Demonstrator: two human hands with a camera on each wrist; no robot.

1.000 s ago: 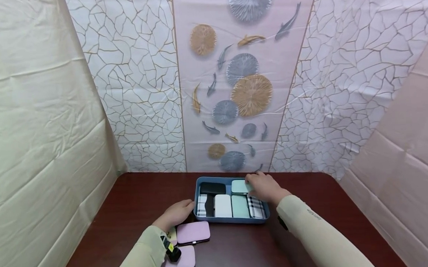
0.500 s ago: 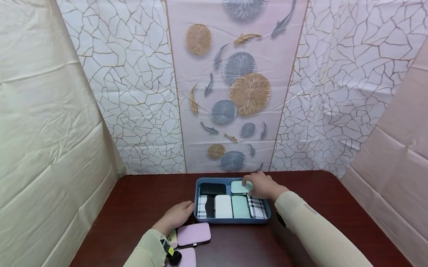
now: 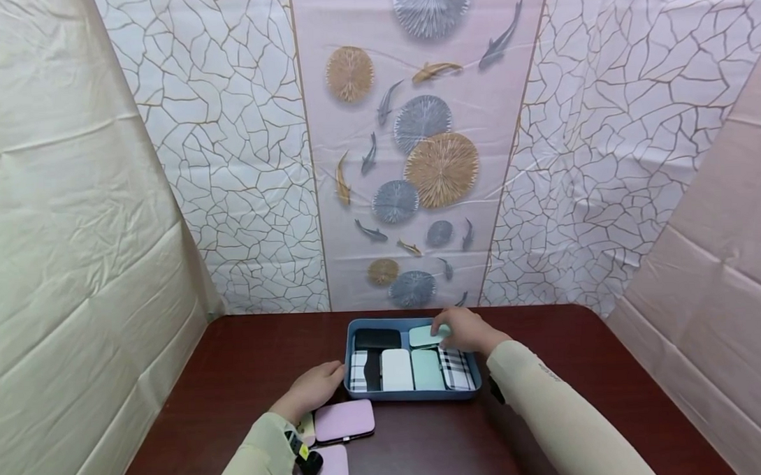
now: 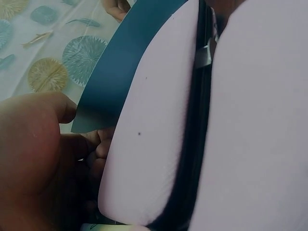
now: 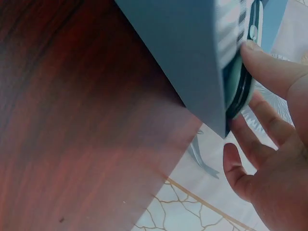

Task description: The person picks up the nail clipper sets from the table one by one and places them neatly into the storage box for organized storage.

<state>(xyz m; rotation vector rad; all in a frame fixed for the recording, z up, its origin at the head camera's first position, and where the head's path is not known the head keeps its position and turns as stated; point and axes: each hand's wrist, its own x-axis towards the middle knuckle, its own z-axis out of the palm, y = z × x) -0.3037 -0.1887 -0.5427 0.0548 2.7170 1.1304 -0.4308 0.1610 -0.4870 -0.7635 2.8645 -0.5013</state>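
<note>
At left, I see the left hand (image 3: 313, 387) with bent fingers against the tray (image 3: 417, 396), though I cannot tell whether they pinch it; two pink cases (image 3: 345, 420) lie on the table (image 3: 425, 445) nearby. In the tray's back right, the right hand (image 3: 467, 331) pinches the rear mint case (image 3: 423, 336) between thumb and fingers.

A dark reddish-brown tabletop (image 3: 568, 371) with rounded far corners and a faint wood grain reaches to the back wall, where a soft sheen shows near its front. Behind it hangs a white sheet (image 3: 240, 172) veined with thin gold cracks. Down its middle runs a pale pink panel (image 3: 358, 133), bordered by 2 gold lines and printed with 3 tan discs, grey discs and fish. Creased cream cloth (image 3: 84, 227) walls the left; pinkish cloth (image 3: 716, 302) slopes along the right.
</note>
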